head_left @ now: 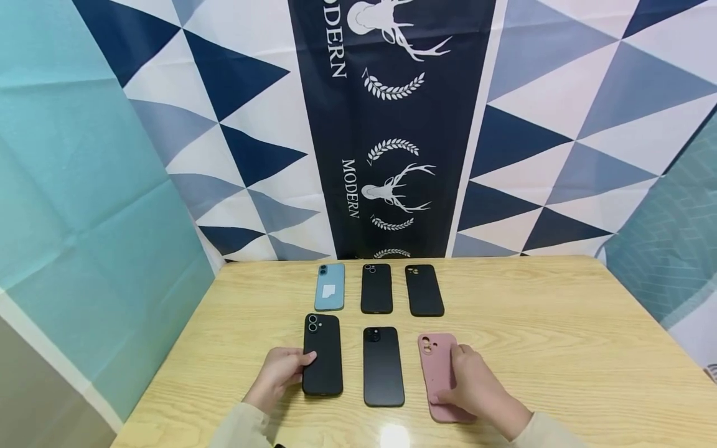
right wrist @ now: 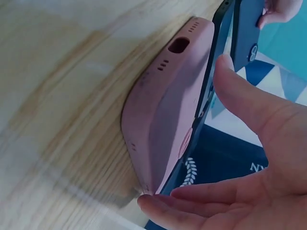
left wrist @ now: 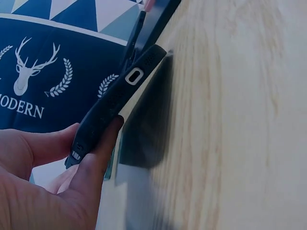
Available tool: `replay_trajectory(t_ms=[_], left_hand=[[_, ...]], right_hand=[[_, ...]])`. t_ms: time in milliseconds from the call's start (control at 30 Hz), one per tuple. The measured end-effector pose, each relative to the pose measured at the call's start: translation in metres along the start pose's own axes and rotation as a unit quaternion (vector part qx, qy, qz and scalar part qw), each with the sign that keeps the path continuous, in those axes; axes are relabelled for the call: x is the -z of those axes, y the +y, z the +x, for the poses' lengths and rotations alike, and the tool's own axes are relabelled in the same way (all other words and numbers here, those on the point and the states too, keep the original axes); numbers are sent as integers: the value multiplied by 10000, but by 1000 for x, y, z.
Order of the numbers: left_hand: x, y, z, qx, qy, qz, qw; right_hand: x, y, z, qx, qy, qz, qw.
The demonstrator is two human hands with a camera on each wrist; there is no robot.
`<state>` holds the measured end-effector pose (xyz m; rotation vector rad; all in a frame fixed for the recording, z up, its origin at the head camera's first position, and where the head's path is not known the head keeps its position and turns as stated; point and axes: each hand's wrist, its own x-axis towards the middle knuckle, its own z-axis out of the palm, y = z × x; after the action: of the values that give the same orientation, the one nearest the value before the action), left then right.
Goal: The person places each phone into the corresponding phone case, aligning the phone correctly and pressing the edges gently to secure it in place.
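Note:
My left hand [head_left: 282,371] pinches a black phone in a case [head_left: 323,364] by its left edge, thumb on the camera side. In the left wrist view the phone [left wrist: 112,103] stands tilted off the wood, its charging port facing the camera. On the right, a pink phone case [head_left: 434,367] lies on the table with its camera cutouts at the far end. Over it reaches my right hand [head_left: 476,382]. The right wrist view has fingertips [right wrist: 148,203] at the pink case's side edge and the thumb extended apart. Between the hands lies a dark grey phone [head_left: 383,370].
Behind stands a row: a light blue phone [head_left: 330,283] with a white label, a black phone [head_left: 377,292] and a black phone case [head_left: 424,292]. They lie on a wooden table [head_left: 532,323]. A patterned cloth [head_left: 246,124] hangs behind its back edge.

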<state>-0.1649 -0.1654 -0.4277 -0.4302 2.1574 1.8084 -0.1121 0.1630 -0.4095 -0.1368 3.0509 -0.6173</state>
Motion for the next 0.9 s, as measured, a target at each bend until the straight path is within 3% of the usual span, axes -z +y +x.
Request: replay_trajectory(t_ms=[333,500,633,800,900], left_hand=[[3,-3,0,82,128,31,9999],[3,-2,0,-75,445,752,9961],[4,0,-1,-246,867,1640,9823],[5,2,-4,-693,1032,2322,9647],[4,3,-4,-982,1152,2764,9490]], right_hand=[[-8,-6,-3,-314,266,-393,9984],[-9,-9,-3,-392,260,-386,9981],[-9,-11,-2,-434,181,-373,9982],[-9,-9,-1,-306,249,-418,9983],[-8,-8,0,-284,252,-432,9983]])
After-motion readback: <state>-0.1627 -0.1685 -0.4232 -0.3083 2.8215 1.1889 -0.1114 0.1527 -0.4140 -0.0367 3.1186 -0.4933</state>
